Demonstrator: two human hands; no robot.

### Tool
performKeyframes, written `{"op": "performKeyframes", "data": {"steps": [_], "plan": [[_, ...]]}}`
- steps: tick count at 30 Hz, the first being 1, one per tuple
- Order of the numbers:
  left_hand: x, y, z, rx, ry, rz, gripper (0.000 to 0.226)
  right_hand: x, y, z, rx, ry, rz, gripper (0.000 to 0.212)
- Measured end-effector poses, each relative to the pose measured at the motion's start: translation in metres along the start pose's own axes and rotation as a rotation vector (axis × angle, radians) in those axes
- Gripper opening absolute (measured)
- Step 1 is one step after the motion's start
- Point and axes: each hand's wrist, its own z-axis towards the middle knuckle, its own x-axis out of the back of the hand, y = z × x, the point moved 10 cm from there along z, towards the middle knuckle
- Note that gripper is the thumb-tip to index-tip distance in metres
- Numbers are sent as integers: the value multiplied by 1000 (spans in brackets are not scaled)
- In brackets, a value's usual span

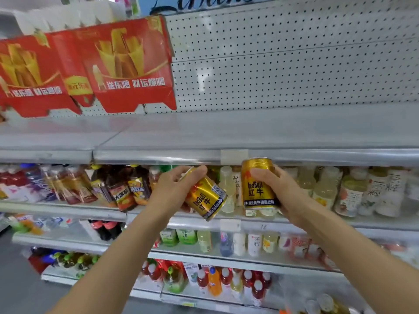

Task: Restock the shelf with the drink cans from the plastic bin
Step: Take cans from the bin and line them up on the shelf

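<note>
Both forearms reach up & forward from the bottom of the view. Left hand [175,189] is wrapped round a gold can [205,196], fingers curled over its top end, thumb on the near side; the can is tilted, top leaning up-left into the palm, base pointing down-right, label w/ "RedBull" facing the camera. Right hand [280,189] grips a second gold can [258,183] from the right side, thumb across the front near the top, other fingers hidden behind; this can is upright, label facing the camera, blue band at the bottom. The two cans are just beside each other, not touching, the tilted one lower & left. Both are held in the air in front of the shelving, at about the level of the front lip of the wide grey shelf [249,130]; the upright can's top overlaps that lip, next to a blank price tag holder [233,156].

Behind the hands, one tier down, stand pale bottled drinks [328,184] to the right & dark tea bottles [127,186] to the left. Lower tiers hold more bottles: green & white ones [204,240] in the middle, red & orange ones [226,282] near the bottom.

Farther up, the grey shelf is bare on the right & center. At its left-back sit red cartons [127,64] printed w/ gold bottles & white Chinese text, leaning vs the white pegboard back panel [294,64]. The plastic bin is out of view.
</note>
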Motion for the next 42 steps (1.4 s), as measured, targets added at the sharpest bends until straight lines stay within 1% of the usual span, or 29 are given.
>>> {"op": "performKeyframes", "data": {"steps": [5, 7, 9, 14, 16, 19, 23, 26, 29, 35, 42], "plan": [[57, 8, 32, -33, -12, 125, 37, -42, -24, 25, 36, 17, 14, 55], [73, 15, 48, -59, -19, 143, 37, -54, -31, 34, 45, 15, 22, 49], [85, 24, 65, -92, -15, 183, 38, -63, -38, 44, 63, 10, 18, 51], [108, 45, 107, -138, -13, 294, 46, -78, -63, 74, 112, 19, -127, 54], [116, 49, 120, -160, -9, 346, 46, -83, -75, 86, 146, 27, -185, 49], [130, 48, 140, -169, 35, 380, 44, -90, -89, 104, 195, 12, -235, 32], [148, 42, 167, -174, 85, 394, 47, -99, -101, 130, 217, -16, -282, 32], [166, 35, 188, -160, 117, 361, 57, -105, -105, 152, 234, -7, -298, 27], [183, 30, 212, -148, 129, 375, 52, -115, -106, 171, 242, 3, -322, 23], [213, 20, 275, -125, 187, 432, 61, -140, -112, 203, 279, 46, -396, 30], [230, 11, 342, -160, 151, 535, 58, -159, -116, 238, 281, 135, -420, 31]]}}
